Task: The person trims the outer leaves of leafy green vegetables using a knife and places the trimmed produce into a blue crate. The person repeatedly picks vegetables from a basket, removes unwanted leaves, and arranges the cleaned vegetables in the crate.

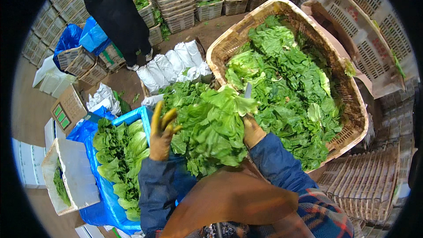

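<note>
My left hand [162,134], in a yellow-stained glove, is raised with its fingers apart and holds nothing. It is just left of a leafy head of lettuce [218,119]. My right hand [252,130], also gloved, is at the lettuce's right side; a knife [248,90] has its blade sticking up beyond that hand. The handle is hidden, and leaves cover part of the fingers. On the right, a large plastic basket [358,105] holds many loose lettuce leaves [290,82]. To the left, lettuce heads [132,158] lie in rows in a blue-lined crate [145,119].
White wrapped bundles [175,61] lie beyond the lettuce. A person in dark clothes [119,13] stands at the upper left, near stacked crates [176,6]. A white foam box [77,175] stands at the far left, and nested baskets [363,181] are at the lower right.
</note>
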Demonstrator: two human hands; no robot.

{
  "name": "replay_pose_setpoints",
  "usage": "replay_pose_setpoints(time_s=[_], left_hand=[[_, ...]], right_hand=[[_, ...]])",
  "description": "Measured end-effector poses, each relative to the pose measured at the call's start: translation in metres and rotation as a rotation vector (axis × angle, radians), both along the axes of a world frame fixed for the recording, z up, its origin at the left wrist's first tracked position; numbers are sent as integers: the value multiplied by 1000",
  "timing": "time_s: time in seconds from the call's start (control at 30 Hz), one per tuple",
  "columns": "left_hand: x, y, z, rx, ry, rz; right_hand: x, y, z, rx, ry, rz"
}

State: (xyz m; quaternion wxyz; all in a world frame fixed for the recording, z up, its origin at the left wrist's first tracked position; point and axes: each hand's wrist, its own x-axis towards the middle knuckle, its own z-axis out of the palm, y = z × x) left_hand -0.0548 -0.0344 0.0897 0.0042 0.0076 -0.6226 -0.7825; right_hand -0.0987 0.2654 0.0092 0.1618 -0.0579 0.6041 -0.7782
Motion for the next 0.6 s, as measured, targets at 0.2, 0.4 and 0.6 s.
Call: replay_pose_setpoints(time_s=[0.2, 0.4, 0.6], left_hand=[[66, 27, -140, -253, -84, 59], [44, -32, -161, 259, -217, 195], [62, -121, -88, 657, -75, 71]], right_hand=[[15, -20, -46, 151, -9, -189], [-31, -27, -59, -108, -153, -77], [-36, -51, 17, 274, 95, 199]])
